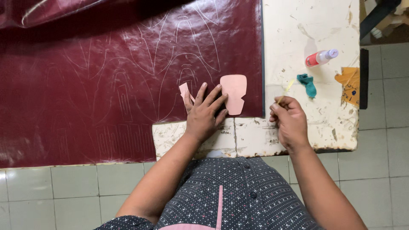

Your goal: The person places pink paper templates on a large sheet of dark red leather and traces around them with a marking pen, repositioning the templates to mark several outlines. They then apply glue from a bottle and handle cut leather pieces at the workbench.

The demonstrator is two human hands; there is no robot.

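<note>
Seen from above, the left hand (204, 111) presses flat, fingers spread, on dark red leather (85, 85) covering a worn white tabletop (306, 25), touching a pink paper pattern (234, 93). The right hand (289, 121) pinches a thin yellow pen (285, 91) beside the leather's edge. Tracing well likely means pinning the pattern firmly. The pen tip and faint traced outlines are hard to make out.

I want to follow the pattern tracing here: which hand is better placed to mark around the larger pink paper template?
Probably the right hand: it already pinches the yellow pen just beside the pink template. The left hand lies flat on the maroon leather sheet, fingertips at the template's edge, better placed for steadying it.
</note>
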